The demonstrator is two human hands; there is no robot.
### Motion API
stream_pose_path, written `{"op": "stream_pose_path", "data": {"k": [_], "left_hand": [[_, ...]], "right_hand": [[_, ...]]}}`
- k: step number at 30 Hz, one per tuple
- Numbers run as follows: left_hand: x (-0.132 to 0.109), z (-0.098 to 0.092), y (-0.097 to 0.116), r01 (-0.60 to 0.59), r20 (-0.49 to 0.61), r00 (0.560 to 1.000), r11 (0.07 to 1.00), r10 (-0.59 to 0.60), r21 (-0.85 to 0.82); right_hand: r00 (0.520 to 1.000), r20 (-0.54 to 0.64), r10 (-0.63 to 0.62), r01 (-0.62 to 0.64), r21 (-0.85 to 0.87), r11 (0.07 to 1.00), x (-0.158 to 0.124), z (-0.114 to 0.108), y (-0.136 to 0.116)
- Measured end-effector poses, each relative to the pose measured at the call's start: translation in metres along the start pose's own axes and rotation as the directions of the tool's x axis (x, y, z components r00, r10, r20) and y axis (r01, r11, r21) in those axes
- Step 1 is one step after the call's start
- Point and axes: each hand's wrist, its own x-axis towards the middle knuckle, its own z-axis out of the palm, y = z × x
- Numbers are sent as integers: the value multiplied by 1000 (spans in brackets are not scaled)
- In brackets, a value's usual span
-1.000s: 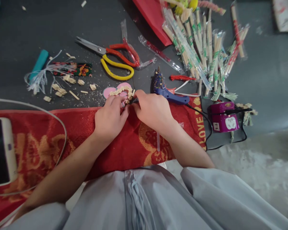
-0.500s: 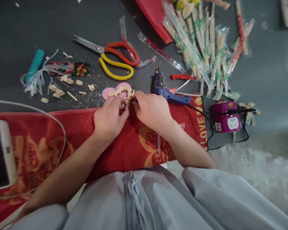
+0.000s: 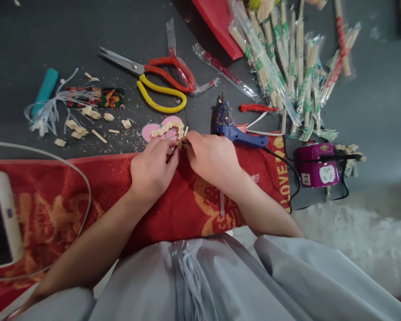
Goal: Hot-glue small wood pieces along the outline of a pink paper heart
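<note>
The left forearm and the right forearm, both bare, reach forward and angle inward, so the left hand and the right hand meet in the middle, fingertips almost touching. The left hand lies palm down, fingers curled and thumb pinched against the forefinger. The right hand is palm down too, its fingers drawn tight together towards the left's.
</note>
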Motion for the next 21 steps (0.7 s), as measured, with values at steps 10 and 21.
{"op": "stream_pose_path", "data": {"k": [10,21], "left_hand": [[-1,3,0,-12,-38,999,1000,12,3],[-2,5,-1,-66,-94,993,997,69,27]], "right_hand": [[999,8,35,-35,43,998,-1,-2,0],[1000,5,16,-16,65,998,0,0,1]]}}
